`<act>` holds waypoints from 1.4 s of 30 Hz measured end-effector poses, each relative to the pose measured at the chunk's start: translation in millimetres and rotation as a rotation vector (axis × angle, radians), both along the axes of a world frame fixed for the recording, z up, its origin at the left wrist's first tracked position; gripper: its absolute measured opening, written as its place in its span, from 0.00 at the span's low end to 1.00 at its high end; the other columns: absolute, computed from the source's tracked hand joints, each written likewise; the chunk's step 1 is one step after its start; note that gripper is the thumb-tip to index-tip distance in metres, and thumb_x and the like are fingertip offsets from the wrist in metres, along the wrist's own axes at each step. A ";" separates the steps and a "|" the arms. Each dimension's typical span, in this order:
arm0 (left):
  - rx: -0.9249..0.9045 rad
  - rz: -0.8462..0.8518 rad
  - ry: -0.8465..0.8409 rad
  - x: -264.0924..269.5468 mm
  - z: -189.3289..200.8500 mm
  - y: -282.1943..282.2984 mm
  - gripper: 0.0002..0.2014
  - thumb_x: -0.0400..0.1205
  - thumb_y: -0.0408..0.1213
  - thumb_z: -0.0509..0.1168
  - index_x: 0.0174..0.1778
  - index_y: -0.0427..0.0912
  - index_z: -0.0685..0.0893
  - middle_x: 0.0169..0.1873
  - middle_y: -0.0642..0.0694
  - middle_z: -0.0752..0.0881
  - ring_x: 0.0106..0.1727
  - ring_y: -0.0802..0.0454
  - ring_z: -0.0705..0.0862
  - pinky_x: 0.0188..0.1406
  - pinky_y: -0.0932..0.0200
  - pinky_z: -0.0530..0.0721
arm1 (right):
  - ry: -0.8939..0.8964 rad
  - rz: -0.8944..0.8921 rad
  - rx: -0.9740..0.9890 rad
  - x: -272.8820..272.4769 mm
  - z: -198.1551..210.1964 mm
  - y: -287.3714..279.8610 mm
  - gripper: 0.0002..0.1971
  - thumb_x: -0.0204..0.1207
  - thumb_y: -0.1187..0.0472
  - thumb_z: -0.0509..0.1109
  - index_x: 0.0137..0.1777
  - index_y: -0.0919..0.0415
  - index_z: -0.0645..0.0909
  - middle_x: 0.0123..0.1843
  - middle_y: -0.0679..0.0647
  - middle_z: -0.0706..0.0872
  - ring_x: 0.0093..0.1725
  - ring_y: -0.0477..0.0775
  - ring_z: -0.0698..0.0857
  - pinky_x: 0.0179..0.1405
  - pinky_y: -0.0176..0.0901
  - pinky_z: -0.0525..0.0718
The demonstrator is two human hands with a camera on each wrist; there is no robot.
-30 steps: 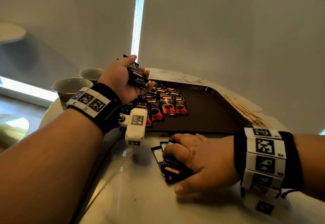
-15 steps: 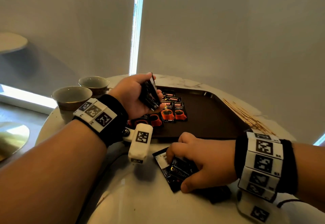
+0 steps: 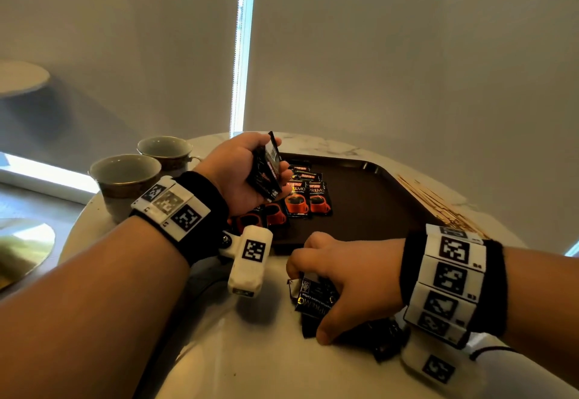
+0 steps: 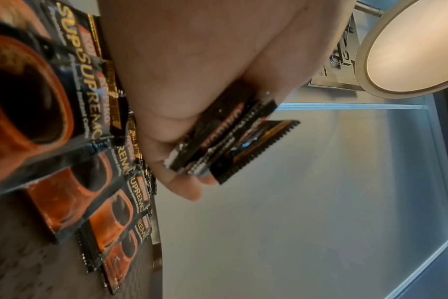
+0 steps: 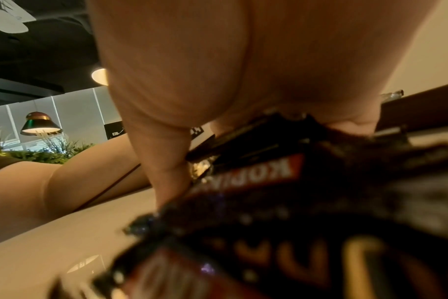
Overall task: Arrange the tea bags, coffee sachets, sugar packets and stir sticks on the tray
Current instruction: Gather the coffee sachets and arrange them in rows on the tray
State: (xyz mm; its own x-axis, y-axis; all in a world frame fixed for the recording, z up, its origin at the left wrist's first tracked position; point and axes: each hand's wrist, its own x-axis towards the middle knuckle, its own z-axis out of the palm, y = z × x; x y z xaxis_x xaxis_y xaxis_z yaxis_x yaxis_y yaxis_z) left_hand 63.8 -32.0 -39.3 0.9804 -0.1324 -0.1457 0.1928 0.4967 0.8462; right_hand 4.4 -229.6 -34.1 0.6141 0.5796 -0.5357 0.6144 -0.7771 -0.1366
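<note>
My left hand [image 3: 247,173] is raised over the left end of the dark brown tray [image 3: 369,210] and grips a small stack of black coffee sachets [image 3: 266,170] [image 4: 225,139]. Rows of black-and-orange coffee sachets [image 3: 305,201] [image 4: 64,141] lie on the tray's left part. My right hand [image 3: 332,286] lies on the marble table in front of the tray, thumb and fingers curled around a loose pile of coffee sachets [image 3: 313,298] [image 5: 281,182]. Wooden stir sticks [image 3: 438,204] lie on the table right of the tray.
Two ceramic cups [image 3: 125,179] [image 3: 166,151] stand at the table's left edge, behind my left wrist. The round marble table [image 3: 250,361] ends close on all sides. A further dark sachet [image 3: 385,339] lies under my right wrist.
My left hand has tilted its sachet stack upright and stayed over the tray's left end. My right hand has drawn the pile on the table together, its fingers curling in.
</note>
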 end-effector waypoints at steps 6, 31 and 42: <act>-0.009 -0.026 0.022 -3.4 2.1 -5.8 0.17 0.92 0.45 0.51 0.73 0.48 0.78 0.56 0.34 0.86 0.47 0.41 0.89 0.42 0.46 0.90 | 0.037 0.027 0.066 0.5 0.2 -3.3 0.36 0.71 0.45 0.81 0.75 0.37 0.67 0.67 0.44 0.74 0.59 0.47 0.82 0.57 0.45 0.88; 0.059 -0.407 -0.082 -26.8 -2.0 -49.3 0.22 0.80 0.48 0.66 0.66 0.40 0.86 0.52 0.36 0.90 0.51 0.40 0.91 0.60 0.41 0.87 | -0.022 -0.297 0.930 55.2 5.9 -8.5 0.60 0.55 0.43 0.84 0.78 0.19 0.45 0.85 0.49 0.56 0.82 0.58 0.68 0.72 0.63 0.80; 0.064 -0.322 -0.093 -32.9 4.0 -43.9 0.17 0.85 0.36 0.59 0.65 0.33 0.83 0.49 0.34 0.91 0.49 0.40 0.91 0.54 0.44 0.89 | -0.046 -0.300 0.850 43.4 22.9 -21.2 0.57 0.48 0.42 0.89 0.71 0.32 0.53 0.73 0.49 0.70 0.68 0.54 0.82 0.61 0.55 0.89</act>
State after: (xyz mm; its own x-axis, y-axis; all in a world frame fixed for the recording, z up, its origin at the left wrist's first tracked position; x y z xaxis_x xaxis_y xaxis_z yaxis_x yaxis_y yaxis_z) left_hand 30.8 -76.0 -35.4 0.8994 -0.4305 -0.0760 0.2517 0.3678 0.8952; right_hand 47.8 -250.8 -11.3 0.8137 0.5806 0.0288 0.4207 -0.5539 -0.7185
